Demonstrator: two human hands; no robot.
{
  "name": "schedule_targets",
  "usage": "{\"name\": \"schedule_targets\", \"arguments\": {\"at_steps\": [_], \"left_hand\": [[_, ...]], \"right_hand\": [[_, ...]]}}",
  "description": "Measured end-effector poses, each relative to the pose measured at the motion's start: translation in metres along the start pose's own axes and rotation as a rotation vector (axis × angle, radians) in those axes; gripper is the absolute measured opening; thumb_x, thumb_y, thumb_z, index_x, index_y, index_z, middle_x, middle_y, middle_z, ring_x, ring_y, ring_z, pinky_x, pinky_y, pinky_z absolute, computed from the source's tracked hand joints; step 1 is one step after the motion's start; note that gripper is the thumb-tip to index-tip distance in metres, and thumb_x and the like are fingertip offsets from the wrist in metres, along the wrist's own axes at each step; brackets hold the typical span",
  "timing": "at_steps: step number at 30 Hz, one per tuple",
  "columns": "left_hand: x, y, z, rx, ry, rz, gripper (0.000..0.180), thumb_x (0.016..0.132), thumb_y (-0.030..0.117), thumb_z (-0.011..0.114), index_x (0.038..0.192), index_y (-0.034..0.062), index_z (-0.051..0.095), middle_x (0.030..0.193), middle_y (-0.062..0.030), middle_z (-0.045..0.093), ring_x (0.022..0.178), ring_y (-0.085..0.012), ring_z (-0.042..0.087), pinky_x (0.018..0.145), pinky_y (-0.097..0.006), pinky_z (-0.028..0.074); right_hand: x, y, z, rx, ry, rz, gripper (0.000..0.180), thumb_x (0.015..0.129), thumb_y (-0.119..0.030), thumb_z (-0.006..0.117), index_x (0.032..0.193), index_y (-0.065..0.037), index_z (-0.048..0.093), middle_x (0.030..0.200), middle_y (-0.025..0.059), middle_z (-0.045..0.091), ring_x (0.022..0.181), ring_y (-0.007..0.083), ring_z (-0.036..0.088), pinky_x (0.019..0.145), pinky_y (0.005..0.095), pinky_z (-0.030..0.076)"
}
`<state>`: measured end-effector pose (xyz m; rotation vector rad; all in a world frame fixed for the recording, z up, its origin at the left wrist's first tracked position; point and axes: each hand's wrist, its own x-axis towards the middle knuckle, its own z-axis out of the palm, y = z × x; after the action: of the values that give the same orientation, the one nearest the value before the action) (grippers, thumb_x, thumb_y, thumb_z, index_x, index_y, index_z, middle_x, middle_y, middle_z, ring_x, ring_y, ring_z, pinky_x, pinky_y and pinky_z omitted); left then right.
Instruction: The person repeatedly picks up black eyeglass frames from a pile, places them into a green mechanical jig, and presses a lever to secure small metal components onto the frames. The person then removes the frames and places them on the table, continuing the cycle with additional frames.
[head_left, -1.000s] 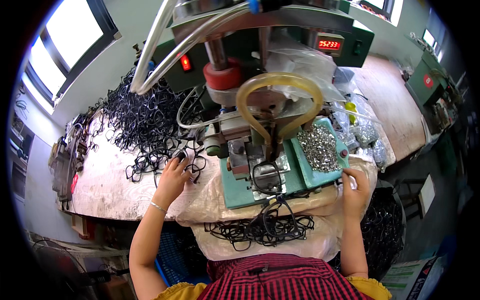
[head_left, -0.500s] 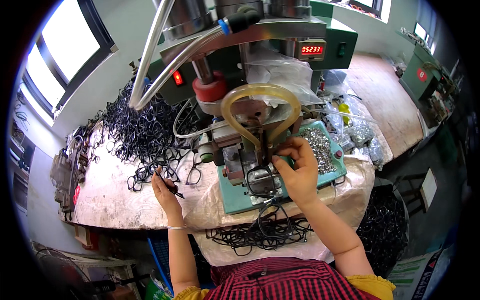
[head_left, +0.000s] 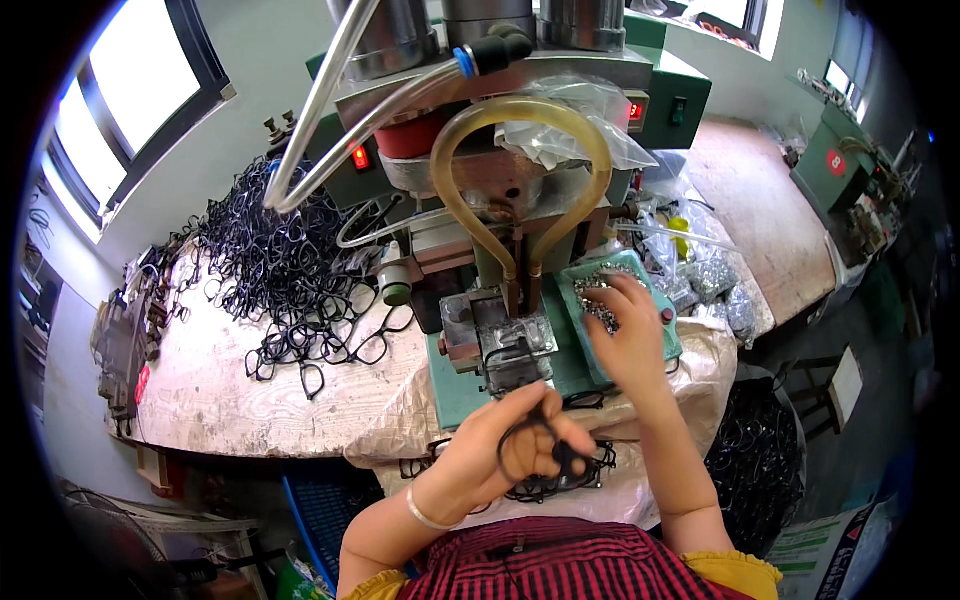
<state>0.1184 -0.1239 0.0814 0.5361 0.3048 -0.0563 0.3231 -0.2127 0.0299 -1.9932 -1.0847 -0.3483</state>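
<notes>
My left hand is closed around a black eyeglass frame in front of the press; motion blurs its fingers a little. My right hand reaches over the green tray, fingers bent and somewhat apart, their tips at the heap of small shiny metal pieces. Its thumb is partly hidden. Between the hands stands the press, with a metal fixture below two upright tips joined to a looped yellowish tube. More black frames lie on the cloth under my left hand.
A large tangle of black eyeglass frames covers the table's back left. Clear bags of metal parts lie beyond the tray. A full sack of dark frames stands right of the table, near a stool. A blue basket sits below left.
My left hand has come from the left tabletop to the press front with a frame. My right hand has moved from the fixture to the tray. The frame at the fixture no longer shows there.
</notes>
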Motion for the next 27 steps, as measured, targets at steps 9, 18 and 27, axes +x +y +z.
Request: {"name": "schedule_targets", "arguments": {"at_steps": [9,18,27], "left_hand": [[0.019,-0.006,-0.003,0.02,0.108,0.1,0.027,0.107,0.03,0.04,0.096,0.0086,0.05,0.088,-0.0211,0.071,0.076,-0.0328,0.07,0.071,-0.037,0.057],[-0.057,-0.016,-0.049,0.514,0.144,0.352,0.024,0.103,0.023,0.051,0.114,0.0023,0.055,0.098,-0.0175,0.071,0.102,-0.0268,0.068,0.083,-0.033,0.055],[-0.078,0.083,-0.131,1.503,0.943,1.001,0.021,0.088,0.003,0.067,0.109,0.003,0.069,0.115,-0.0122,0.066,0.108,-0.0271,0.061,0.096,-0.037,0.046]], "right_hand": [[-0.003,0.063,0.029,-0.087,0.137,-0.046,0.011,0.074,-0.012,0.074,0.084,-0.009,0.072,0.108,0.0117,0.066,0.11,0.0333,0.061,0.086,0.0432,0.052],[-0.006,0.05,0.027,-0.147,0.152,-0.111,0.009,0.083,-0.008,0.071,0.092,-0.006,0.071,0.097,0.008,0.069,0.091,0.0267,0.065,0.082,0.0349,0.051],[-0.017,0.07,0.043,0.893,0.363,0.53,0.014,0.092,-0.003,0.065,0.106,0.0,0.068,0.098,0.0033,0.069,0.091,0.0103,0.062,0.086,0.023,0.047]]}}
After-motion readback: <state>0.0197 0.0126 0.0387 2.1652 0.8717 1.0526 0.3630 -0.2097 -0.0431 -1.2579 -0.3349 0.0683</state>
